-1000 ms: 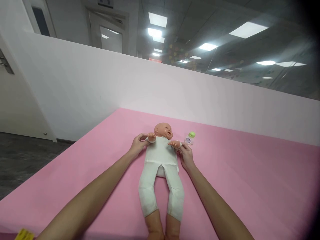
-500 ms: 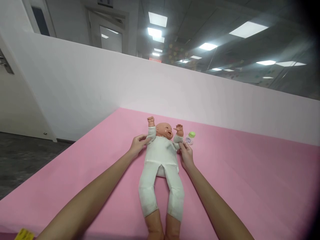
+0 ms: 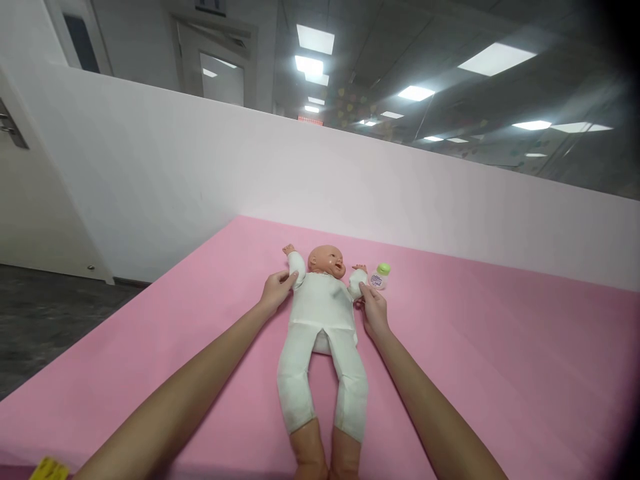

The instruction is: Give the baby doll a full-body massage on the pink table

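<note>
Both hands (image 3: 275, 292) (image 3: 374, 310) closed lightly around the doll's (image 3: 323, 313) sleeved arms.

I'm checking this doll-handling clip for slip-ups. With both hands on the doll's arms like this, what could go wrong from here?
The small bottle stands right beside the right hand and the doll's outstretched arm; a sideways move might knock it over. The left hand grips only the sleeved arm, so the white suit could bunch or slip.
</note>
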`<state>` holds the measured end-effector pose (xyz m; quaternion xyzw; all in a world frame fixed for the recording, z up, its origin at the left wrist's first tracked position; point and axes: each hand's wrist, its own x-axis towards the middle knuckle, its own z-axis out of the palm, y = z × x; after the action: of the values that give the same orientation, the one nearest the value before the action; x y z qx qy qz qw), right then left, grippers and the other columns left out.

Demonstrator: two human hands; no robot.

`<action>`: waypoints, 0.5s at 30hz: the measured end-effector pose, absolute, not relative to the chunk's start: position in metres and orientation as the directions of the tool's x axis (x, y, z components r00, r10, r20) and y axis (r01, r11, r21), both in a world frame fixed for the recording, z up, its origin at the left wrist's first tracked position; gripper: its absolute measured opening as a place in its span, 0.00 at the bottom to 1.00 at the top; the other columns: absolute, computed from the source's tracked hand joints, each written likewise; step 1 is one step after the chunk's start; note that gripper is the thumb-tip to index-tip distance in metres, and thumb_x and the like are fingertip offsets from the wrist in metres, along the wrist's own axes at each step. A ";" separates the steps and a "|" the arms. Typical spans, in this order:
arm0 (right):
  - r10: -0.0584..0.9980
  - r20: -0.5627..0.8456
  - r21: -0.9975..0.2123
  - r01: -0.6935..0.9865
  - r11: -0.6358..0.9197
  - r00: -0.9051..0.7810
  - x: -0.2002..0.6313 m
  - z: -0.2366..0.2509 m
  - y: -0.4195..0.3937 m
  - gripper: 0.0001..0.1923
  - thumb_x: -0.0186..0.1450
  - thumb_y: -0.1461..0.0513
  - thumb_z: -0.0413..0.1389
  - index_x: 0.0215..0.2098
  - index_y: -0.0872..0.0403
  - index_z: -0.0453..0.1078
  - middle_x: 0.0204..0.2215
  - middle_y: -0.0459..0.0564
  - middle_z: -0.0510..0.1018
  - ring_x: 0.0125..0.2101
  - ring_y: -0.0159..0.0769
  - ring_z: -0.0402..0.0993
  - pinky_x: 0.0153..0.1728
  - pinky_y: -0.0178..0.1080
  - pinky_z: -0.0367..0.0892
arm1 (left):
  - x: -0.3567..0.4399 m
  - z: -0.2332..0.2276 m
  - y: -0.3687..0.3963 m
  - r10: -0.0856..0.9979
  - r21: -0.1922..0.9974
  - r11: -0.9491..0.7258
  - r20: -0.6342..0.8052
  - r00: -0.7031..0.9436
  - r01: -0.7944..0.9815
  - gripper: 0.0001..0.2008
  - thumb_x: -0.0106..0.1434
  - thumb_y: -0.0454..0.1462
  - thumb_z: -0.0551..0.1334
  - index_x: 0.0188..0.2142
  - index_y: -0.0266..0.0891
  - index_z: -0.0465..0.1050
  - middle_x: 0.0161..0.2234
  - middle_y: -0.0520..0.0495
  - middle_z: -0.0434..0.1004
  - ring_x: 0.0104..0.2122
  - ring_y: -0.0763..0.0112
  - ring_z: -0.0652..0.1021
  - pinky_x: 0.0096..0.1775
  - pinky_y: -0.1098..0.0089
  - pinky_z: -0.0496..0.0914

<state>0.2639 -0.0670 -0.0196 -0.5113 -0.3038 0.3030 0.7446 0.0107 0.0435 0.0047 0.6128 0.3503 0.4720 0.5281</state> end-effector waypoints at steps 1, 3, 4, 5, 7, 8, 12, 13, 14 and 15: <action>0.764 0.145 -0.946 -0.139 0.294 0.629 0.264 -0.019 -0.067 0.20 0.56 0.48 0.70 0.24 0.53 0.72 0.19 0.41 0.70 0.21 0.29 0.63 0.22 0.35 0.60 | 0.011 0.005 0.043 0.928 0.978 -0.199 0.209 0.309 -0.065 0.24 0.58 0.58 0.67 0.30 0.38 0.77 0.30 0.48 0.78 0.31 0.66 0.74 0.34 0.69 0.65; 0.764 0.152 -0.947 -0.130 0.295 0.627 0.264 -0.019 -0.068 0.20 0.56 0.48 0.70 0.24 0.53 0.72 0.19 0.42 0.70 0.21 0.29 0.63 0.23 0.35 0.60 | 0.010 0.006 0.042 0.927 0.978 -0.202 0.211 0.311 -0.060 0.24 0.58 0.58 0.67 0.30 0.38 0.77 0.30 0.48 0.77 0.31 0.66 0.73 0.34 0.69 0.65; 0.763 0.154 -0.948 -0.124 0.294 0.628 0.264 -0.019 -0.068 0.20 0.56 0.48 0.70 0.24 0.53 0.72 0.19 0.42 0.70 0.21 0.29 0.63 0.23 0.35 0.60 | 0.010 0.007 0.042 0.927 0.978 -0.199 0.208 0.312 -0.061 0.24 0.58 0.58 0.67 0.30 0.38 0.77 0.30 0.48 0.77 0.31 0.66 0.73 0.34 0.69 0.65; 0.760 0.155 -0.949 -0.118 0.292 0.631 0.265 -0.020 -0.068 0.20 0.56 0.48 0.70 0.23 0.53 0.72 0.19 0.42 0.70 0.21 0.29 0.63 0.23 0.36 0.60 | 0.010 0.008 0.041 0.928 0.980 -0.190 0.201 0.313 -0.064 0.23 0.58 0.57 0.68 0.30 0.38 0.76 0.30 0.49 0.77 0.31 0.67 0.73 0.34 0.69 0.65; 0.756 0.157 -0.951 -0.110 0.290 0.635 0.265 -0.021 -0.068 0.20 0.55 0.47 0.70 0.23 0.53 0.72 0.19 0.42 0.71 0.21 0.30 0.63 0.23 0.36 0.60 | 0.010 0.009 0.040 0.931 0.983 -0.169 0.184 0.315 -0.073 0.23 0.57 0.57 0.69 0.29 0.39 0.75 0.29 0.49 0.76 0.30 0.67 0.73 0.33 0.69 0.64; 0.755 0.159 -0.950 -0.110 0.292 0.636 0.265 -0.021 -0.068 0.20 0.55 0.47 0.70 0.23 0.53 0.72 0.19 0.42 0.71 0.21 0.30 0.63 0.23 0.36 0.60 | 0.010 0.009 0.040 0.932 0.984 -0.161 0.177 0.316 -0.079 0.23 0.56 0.56 0.69 0.29 0.39 0.74 0.29 0.50 0.76 0.30 0.68 0.72 0.32 0.69 0.64; 0.761 0.158 -0.935 -0.153 0.321 0.630 0.263 -0.020 -0.068 0.18 0.55 0.50 0.71 0.24 0.52 0.73 0.21 0.41 0.72 0.22 0.30 0.64 0.24 0.36 0.62 | 0.010 0.009 0.040 0.930 0.984 -0.153 0.174 0.324 -0.091 0.21 0.55 0.54 0.71 0.28 0.39 0.74 0.29 0.49 0.76 0.30 0.68 0.73 0.32 0.69 0.63; 0.765 0.156 -0.929 -0.169 0.328 0.625 0.262 -0.019 -0.069 0.16 0.54 0.52 0.72 0.25 0.52 0.73 0.22 0.41 0.73 0.23 0.30 0.65 0.25 0.35 0.62 | 0.010 0.009 0.040 0.927 0.983 -0.155 0.179 0.330 -0.096 0.20 0.55 0.54 0.71 0.29 0.39 0.75 0.30 0.48 0.77 0.30 0.67 0.74 0.32 0.69 0.64; 0.770 0.155 -0.925 -0.183 0.333 0.619 0.261 -0.018 -0.069 0.15 0.54 0.53 0.72 0.26 0.52 0.74 0.23 0.41 0.75 0.24 0.30 0.66 0.25 0.35 0.63 | 0.010 0.009 0.041 0.924 0.981 -0.159 0.186 0.335 -0.108 0.20 0.55 0.53 0.70 0.31 0.38 0.77 0.32 0.47 0.79 0.32 0.65 0.75 0.34 0.68 0.65; 0.776 0.155 -0.921 -0.194 0.337 0.611 0.260 -0.016 -0.070 0.13 0.54 0.54 0.71 0.27 0.52 0.75 0.25 0.42 0.76 0.25 0.31 0.67 0.26 0.35 0.63 | 0.010 0.009 0.041 0.919 0.978 -0.166 0.200 0.339 -0.126 0.19 0.55 0.52 0.70 0.33 0.38 0.79 0.34 0.45 0.81 0.34 0.63 0.76 0.36 0.67 0.67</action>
<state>0.2597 -0.0698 -0.0162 -0.4789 -0.3037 0.3198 0.7590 0.0099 0.0407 0.0087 0.6010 0.3300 0.4708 0.5551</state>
